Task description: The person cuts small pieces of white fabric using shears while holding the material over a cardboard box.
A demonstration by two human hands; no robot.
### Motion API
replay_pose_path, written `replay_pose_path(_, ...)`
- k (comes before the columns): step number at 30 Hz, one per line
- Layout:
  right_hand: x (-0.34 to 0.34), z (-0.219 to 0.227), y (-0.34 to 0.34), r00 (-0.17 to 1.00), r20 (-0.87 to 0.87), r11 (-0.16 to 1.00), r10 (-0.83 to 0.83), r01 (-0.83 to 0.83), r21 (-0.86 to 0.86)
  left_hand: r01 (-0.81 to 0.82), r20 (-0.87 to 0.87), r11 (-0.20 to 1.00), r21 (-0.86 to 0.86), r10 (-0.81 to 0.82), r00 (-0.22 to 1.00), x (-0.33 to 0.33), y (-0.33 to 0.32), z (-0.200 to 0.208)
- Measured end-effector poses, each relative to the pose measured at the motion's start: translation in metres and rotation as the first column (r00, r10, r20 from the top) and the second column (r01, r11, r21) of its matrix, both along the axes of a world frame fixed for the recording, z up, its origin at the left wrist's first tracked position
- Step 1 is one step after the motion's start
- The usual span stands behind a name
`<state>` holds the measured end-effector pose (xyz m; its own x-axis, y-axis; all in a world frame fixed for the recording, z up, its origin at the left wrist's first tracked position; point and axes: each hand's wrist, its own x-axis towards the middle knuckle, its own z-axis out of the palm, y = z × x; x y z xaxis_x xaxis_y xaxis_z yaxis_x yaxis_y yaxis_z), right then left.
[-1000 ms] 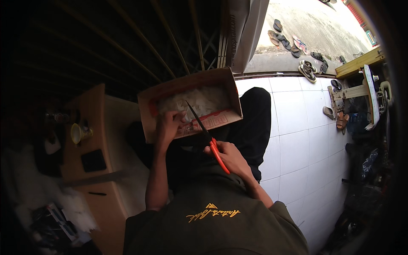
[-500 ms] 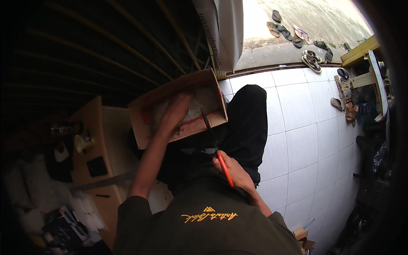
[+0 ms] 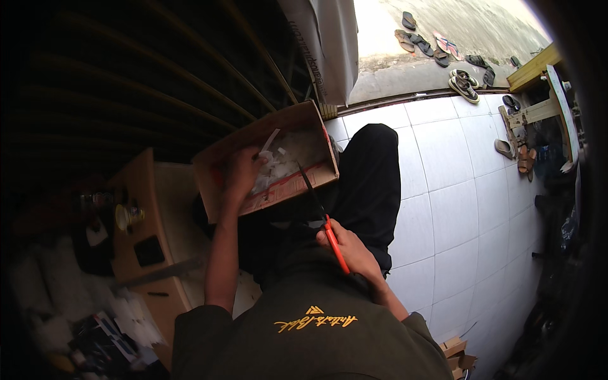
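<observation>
A cardboard box (image 3: pixel 212 202), open at the top, sits at my lap with small white scraps (image 3: pixel 275 166) inside. My left hand (image 3: pixel 242 171) is down in the box, its fingers curled above the scraps. A narrow white strip (image 3: pixel 271 139) slants up beside those fingertips; whether they grip it is unclear. My right hand (image 3: pixel 354 248) is closed around scissors with red handles (image 3: pixel 336 246). Their long dark blades (image 3: pixel 310 183) point away from me, the tip over the box's near right side.
Left of me stands a wooden cabinet (image 3: pixel 180 196) with a dark phone-like slab (image 3: pixel 149 251) and a yellowish cup (image 3: pixel 128 217) on it. A large white bag (image 3: pixel 335 57) hangs beyond the box. Sandals and sneakers (image 3: pixel 464 85) lie by the doorway past the white tiles (image 3: pixel 443 158).
My left hand has drawn back to the left within the box, uncovering the white scraps and strip. The scissors in my right hand have barely moved.
</observation>
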<state>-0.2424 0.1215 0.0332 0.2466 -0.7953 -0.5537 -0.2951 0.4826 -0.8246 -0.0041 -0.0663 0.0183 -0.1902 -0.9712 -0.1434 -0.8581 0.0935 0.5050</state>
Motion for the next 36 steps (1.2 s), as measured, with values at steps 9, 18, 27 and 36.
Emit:
replay_pose_path(9,0.006,0.004,-0.001,1.000,0.006,0.999,-0.016,0.015,0.040,-0.032,-0.013,0.998,-0.056,0.032,0.999,0.019,0.025,0.016)
replay_pose_path(18,0.008,0.006,0.000,0.999,-0.036,0.999,0.016,-0.015,0.039,-0.071,-0.223,0.992,0.106,0.093,0.970,0.026,0.029,0.016)
replay_pose_path(27,0.014,0.010,-0.001,0.998,-0.066,0.999,0.009,-0.005,0.048,-0.071,-0.066,0.996,0.052,0.075,0.995,0.046,0.029,-0.012)
replay_pose_path(36,0.021,0.013,0.000,0.998,-0.061,0.999,-0.026,0.027,0.019,-0.106,-0.045,0.965,-0.242,0.098,0.994,0.058,0.028,-0.030)
